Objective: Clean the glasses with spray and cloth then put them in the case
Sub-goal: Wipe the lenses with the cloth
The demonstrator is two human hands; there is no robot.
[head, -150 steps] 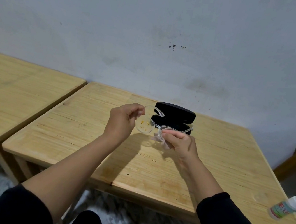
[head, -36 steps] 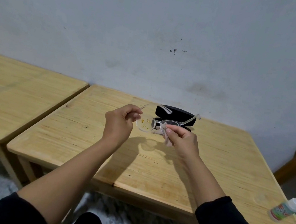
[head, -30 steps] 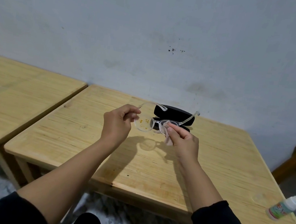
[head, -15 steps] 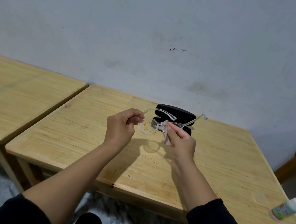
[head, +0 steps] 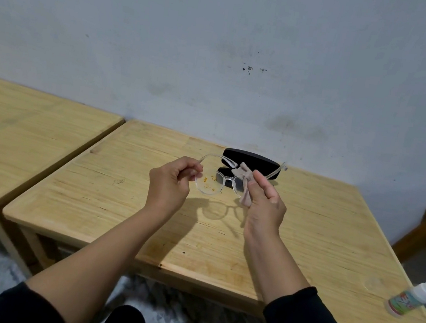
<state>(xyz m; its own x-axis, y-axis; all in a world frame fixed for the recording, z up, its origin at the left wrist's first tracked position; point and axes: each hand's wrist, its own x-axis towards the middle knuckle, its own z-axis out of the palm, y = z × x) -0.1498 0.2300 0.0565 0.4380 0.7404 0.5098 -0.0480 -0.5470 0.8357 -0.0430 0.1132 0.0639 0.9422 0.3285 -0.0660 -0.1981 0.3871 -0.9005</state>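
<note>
While both hands work above its middle, the pale wooden bench (head: 319, 229) carries the rest of the kit: the black hard-shell glasses case (head: 258, 160) lies open near the far edge, and the small white spray bottle with a green label (head: 414, 299) lies on its side at the near right corner, just beside the edge. The left hand (head: 169, 182) is closed in a pinch on the left rim of the clear-framed round-lens glasses (head: 213, 181), which hang in the air in front of the case, temples unfolded and pointing away. The right hand (head: 266, 201) grasps the small beige cleaning cloth (head: 245, 186), pressed over the right lens. Yellow-orange specks dot the left lens, so by judgement wiping is only partly done. Likely faults: gritty specks dragged under the cloth could scratch the lens; uneven pressure against a one-sided pinch could twist the thin frame or slip it free; an elbow could knock the bottle off the edge.
</note>
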